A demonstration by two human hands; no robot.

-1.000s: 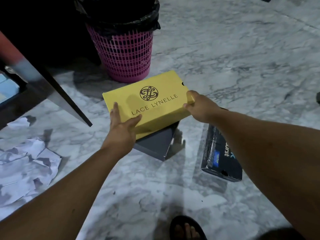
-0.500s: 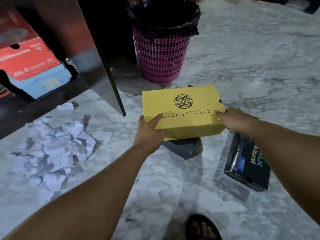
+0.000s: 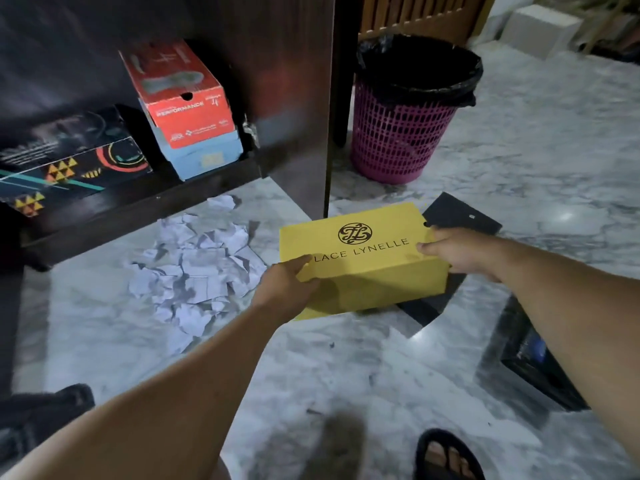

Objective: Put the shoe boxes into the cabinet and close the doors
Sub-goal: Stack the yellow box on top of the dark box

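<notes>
Yellow box (image 3: 360, 261) gripped at both ends, left hand (image 3: 289, 284) and right hand (image 3: 450, 251); may clip cabinet door (image 3: 304, 98), seemingly close.

Grey-veined marble floor (image 3: 346, 368), glossy. Directly on it: crumpled white paper scraps (image 3: 201, 265) before the cabinet; a pink mesh bin (image 3: 398, 133) lined with a black bag; a flat dark box (image 3: 453, 216); another dark box (image 3: 533, 362) at right; a sandalled foot (image 3: 446, 455). Low dark cabinet shelf (image 3: 145, 202): a red-and-blue shoe box (image 3: 183, 109) beside a black patterned box (image 3: 69, 161).
</notes>
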